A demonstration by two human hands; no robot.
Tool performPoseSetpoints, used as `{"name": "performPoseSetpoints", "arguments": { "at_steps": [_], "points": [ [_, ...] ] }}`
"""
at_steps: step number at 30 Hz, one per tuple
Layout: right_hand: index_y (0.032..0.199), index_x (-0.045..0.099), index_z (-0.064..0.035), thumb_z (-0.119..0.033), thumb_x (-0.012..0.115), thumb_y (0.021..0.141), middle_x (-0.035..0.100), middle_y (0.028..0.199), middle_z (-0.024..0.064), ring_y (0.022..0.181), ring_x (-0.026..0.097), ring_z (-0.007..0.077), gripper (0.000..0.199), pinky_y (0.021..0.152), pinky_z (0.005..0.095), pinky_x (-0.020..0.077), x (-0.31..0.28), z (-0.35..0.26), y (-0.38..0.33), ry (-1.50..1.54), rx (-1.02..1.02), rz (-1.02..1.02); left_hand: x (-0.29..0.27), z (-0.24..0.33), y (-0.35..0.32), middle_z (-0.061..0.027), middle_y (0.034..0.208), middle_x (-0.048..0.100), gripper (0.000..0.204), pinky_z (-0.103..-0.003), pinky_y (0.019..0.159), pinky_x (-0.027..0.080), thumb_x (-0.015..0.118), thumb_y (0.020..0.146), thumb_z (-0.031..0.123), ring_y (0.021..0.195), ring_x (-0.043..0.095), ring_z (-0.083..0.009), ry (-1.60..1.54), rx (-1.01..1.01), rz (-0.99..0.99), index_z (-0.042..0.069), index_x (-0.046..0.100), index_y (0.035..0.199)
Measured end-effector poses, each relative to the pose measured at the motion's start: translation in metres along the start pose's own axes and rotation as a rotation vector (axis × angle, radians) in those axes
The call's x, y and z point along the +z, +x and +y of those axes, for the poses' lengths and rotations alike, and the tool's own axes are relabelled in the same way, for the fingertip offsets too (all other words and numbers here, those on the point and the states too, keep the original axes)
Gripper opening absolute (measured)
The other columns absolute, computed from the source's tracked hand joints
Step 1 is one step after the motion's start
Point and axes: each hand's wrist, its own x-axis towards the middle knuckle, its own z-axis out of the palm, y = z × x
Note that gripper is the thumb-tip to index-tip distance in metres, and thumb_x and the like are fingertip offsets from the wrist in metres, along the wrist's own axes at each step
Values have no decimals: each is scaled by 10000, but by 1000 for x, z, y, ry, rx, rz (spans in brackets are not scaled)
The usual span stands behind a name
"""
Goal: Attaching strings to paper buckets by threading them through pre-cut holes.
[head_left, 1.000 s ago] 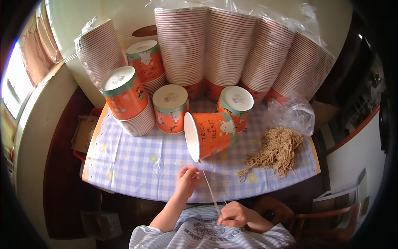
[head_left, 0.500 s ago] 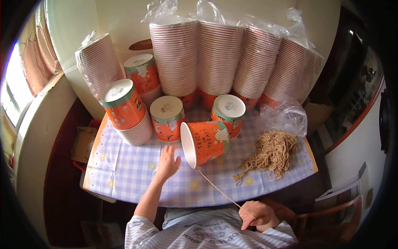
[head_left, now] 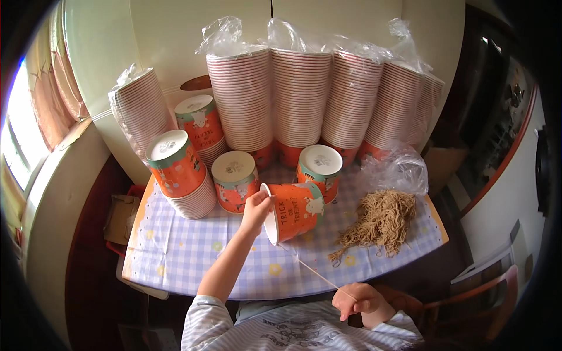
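Observation:
An orange paper bucket (head_left: 297, 217) with a green base band lies on its side near the middle of the table, its white-rimmed mouth toward the left. My left hand (head_left: 256, 212) pinches the upper part of that rim, arm stretched forward. From the lower side of the mouth a thin cord (head_left: 319, 274) runs down to my right hand (head_left: 358, 301). That hand is closed around the cord close to my body, beyond the table's front edge. Where the cord joins the bucket is too small to make out.
Behind stand upside-down buckets (head_left: 235, 169) and tall bagged stacks of buckets (head_left: 301, 96). To the right, a tangled heap of tan cords (head_left: 383, 219) lies beside a crumpled clear plastic bag (head_left: 398, 171). A checked cloth (head_left: 193, 257) covers the table. A wooden chair (head_left: 480, 304) stands lower right.
My left hand has moved up and right and taken hold of the bucket's rim. My right hand keeps the cord, nearly in place. The whole view has shifted slightly.

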Motion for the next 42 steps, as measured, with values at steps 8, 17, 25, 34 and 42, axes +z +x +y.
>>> {"name": "performPoseSetpoints", "arguments": {
  "at_steps": [8,17,25,34,42],
  "points": [
    [958,571,-7,-154,439,909,614,814,98,696,586,214,204,653,286,443,13,35,19,-294,394,-422,32,4,-40,-78,776,567,238,-222,444,445,578,801,38,541,564,-95,30,64,64,-24,429,976],
    [952,541,-1,-344,390,930,417,581,-16,504,352,51,376,495,201,291,15,93,17,369,562,123,64,-59,-66,-86,786,641,116,-243,620,511,561,820,36,722,648,-156,102,176,1,-61,589,876],
    [956,540,19,-334,401,922,366,563,-23,484,294,66,381,469,219,242,5,111,19,566,312,429,80,-89,-62,-72,921,624,212,-295,743,507,506,887,116,865,618,-186,-356,66,46,-45,565,1011],
    [1072,524,12,-251,459,903,564,1048,124,952,552,216,320,775,299,447,-43,127,27,474,-23,709,91,-101,-58,-63,900,572,382,-246,550,432,583,820,181,592,469,-125,344,-265,-14,84,487,1177],
    [1097,533,-31,-242,452,908,533,1135,113,984,552,233,295,769,286,457,-39,114,35,563,177,877,75,-165,-51,-70,942,586,338,-306,645,444,561,804,242,705,535,-174,363,-50,-154,111,535,1114]
  ]
}}
